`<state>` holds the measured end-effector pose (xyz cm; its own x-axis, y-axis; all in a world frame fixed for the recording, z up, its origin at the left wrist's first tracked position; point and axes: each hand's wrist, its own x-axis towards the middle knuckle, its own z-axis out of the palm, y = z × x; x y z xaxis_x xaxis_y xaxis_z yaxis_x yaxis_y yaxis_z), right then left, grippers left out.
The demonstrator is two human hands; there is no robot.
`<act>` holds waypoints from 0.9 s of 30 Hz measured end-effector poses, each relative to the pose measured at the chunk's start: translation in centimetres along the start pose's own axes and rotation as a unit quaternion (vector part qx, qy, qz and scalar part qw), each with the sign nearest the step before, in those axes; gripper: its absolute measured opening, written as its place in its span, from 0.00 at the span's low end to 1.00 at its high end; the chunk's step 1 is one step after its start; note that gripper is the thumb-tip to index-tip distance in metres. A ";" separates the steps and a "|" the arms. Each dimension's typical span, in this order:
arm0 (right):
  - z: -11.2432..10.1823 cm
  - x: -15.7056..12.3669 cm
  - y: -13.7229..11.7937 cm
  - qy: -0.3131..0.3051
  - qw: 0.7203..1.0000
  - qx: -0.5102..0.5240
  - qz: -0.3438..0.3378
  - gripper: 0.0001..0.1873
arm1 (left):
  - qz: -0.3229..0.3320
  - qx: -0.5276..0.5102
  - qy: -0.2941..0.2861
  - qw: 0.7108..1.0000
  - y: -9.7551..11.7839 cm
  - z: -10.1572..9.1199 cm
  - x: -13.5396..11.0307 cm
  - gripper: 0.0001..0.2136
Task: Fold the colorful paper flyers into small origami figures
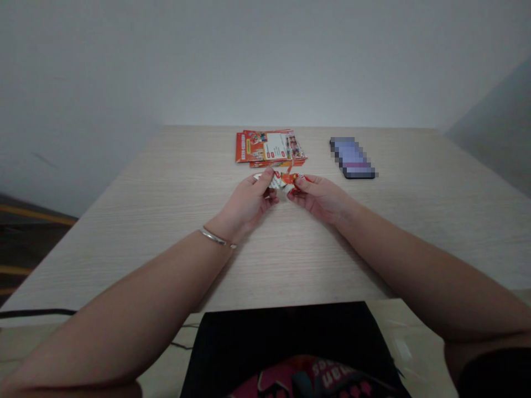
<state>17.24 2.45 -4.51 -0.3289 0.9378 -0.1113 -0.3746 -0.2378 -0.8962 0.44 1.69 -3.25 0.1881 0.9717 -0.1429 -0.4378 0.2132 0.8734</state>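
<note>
Between both hands is a small crumpled printed sheet [286,178], red, orange and white; I cannot tell if it is paper or a wrapper. My left hand [257,196] pinches its white left part with thumb and fingers. On its red right end, my right hand [317,193] closes the same way. A thin orange strip sticks up from the middle. Just beyond my hands lies an uneven stack of red printed leaflets or packets [269,148], the top one with a white panel and small pictures.
A dark phone [353,157], its screen blurred out, lies right of the stack on the pale wood-grain table [166,188]. A white wall [290,61] rises behind the table. A black cable [37,313] runs along the near left edge.
</note>
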 end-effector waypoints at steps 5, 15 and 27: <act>0.1 0.0 0.0 0.001 1.000 0.004 0.005 0.14 | -0.004 0.004 0.002 1.000 -0.1 -0.2 0.2 0.15; -0.1 0.1 0.0 -0.008 1.000 0.001 0.013 0.17 | -0.010 -0.002 0.009 1.000 -0.1 -0.2 0.4 0.14; -0.4 0.0 -0.1 -0.013 1.000 0.001 0.014 0.15 | -0.003 0.008 -0.003 1.000 0.1 -0.1 0.3 0.16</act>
<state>17.61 2.57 -4.59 -0.3608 0.9243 -0.1246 -0.3665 -0.2634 -0.8924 0.35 1.97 -3.30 0.1958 0.9698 -0.1456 -0.4220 0.2174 0.8802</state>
